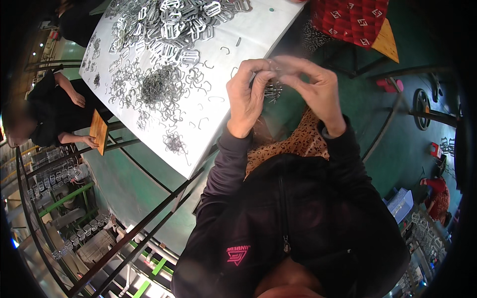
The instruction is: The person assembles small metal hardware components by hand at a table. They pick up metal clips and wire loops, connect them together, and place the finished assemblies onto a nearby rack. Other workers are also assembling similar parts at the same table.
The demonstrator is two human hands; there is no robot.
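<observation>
My left hand is raised just off the right edge of the white table, its thumb and forefinger closed in a pinch. Opposite it, my right hand brings its thumb and fingertips together against the left fingertips; these are smeared by motion. Whatever lies between the fingers is too small and blurred to name. A cluster of small metal pieces shows just under the hands; I cannot tell whether it is held or lies lower down. Nearest on the table are loose bent wire hooks and a dense heap of dark wire pieces.
A large pile of silver flat metal buckles covers the far part of the white table. At left sits another person beside a wooden stool. A red patterned cloth covers a wooden seat at far right. Dark metal bars run below the table.
</observation>
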